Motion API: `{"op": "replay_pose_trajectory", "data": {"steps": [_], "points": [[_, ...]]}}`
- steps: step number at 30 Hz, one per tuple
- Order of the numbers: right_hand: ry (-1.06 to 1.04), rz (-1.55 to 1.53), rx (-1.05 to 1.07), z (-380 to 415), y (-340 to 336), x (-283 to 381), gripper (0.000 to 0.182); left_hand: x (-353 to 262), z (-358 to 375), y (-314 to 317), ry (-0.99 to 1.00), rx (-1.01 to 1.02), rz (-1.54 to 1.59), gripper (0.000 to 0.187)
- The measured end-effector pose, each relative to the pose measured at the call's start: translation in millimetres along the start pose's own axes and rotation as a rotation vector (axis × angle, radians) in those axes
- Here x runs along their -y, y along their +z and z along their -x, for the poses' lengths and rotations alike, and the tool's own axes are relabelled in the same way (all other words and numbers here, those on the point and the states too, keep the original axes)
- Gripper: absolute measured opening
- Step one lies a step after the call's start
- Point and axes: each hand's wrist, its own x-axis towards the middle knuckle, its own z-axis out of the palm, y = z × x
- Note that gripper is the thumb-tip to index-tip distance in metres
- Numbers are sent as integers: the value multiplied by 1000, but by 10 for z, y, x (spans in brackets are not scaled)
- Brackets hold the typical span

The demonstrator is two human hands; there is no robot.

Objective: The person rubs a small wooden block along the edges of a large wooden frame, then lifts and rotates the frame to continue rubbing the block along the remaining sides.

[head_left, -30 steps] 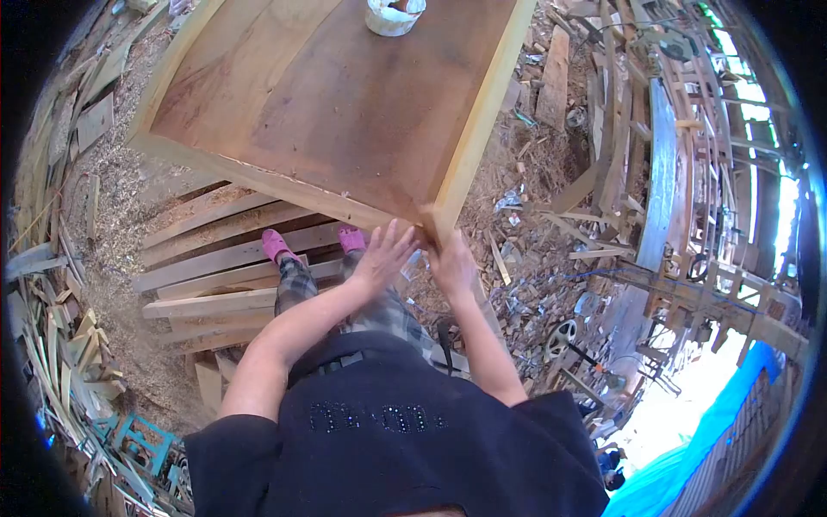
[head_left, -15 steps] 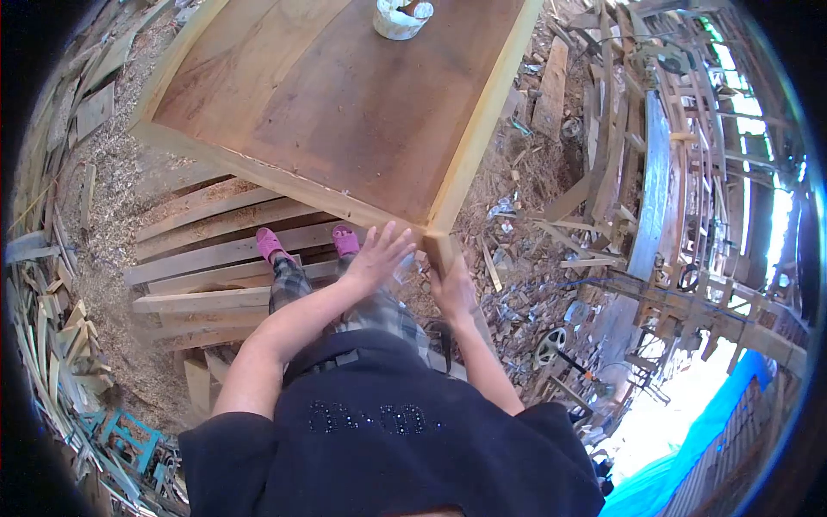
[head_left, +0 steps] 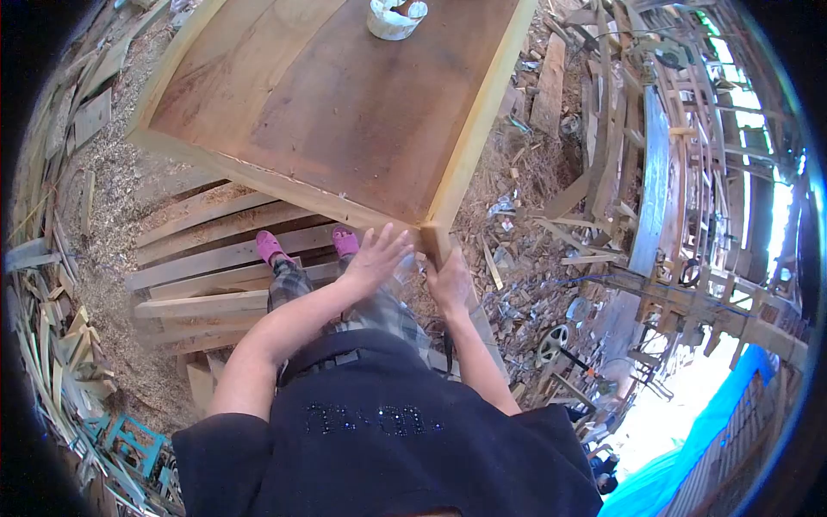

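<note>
A large framed wooden panel (head_left: 345, 129), brown in the middle with a paler raised border, fills the upper part of the view. My left hand (head_left: 377, 258) lies against its near edge, fingers stretched and spread. At the panel's near right corner, a short wooden piece (head_left: 437, 244) sticks out toward me. My right hand (head_left: 450, 283) is wrapped round that piece; part of the grip is hidden. On the panel stands a whitish cut-down container (head_left: 396, 19) with something brown inside.
Long boards (head_left: 215, 276) lie on the ground by my feet in pink shoes (head_left: 268, 246). Sawdust and wood scraps cover the floor. To the right are a spoked wheel (head_left: 552, 345), stacked timber (head_left: 650, 189) and a blue tarp (head_left: 702, 431). A turquoise frame (head_left: 136, 444) stands lower left.
My right hand has shifted slightly up and left at the corner. The panel and container appear a little further left and up. My left hand stays at the edge.
</note>
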Motion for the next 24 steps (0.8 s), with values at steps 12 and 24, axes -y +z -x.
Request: {"op": "replay_pose_trajectory", "data": {"steps": [12,24], "points": [[10,3,-22,-75,10,65,46,-134,-381,-370,-347,-95,810,19],[102,-31,-7,3,27,87,43,-57,-272,-214,-276,52,691,18]]}}
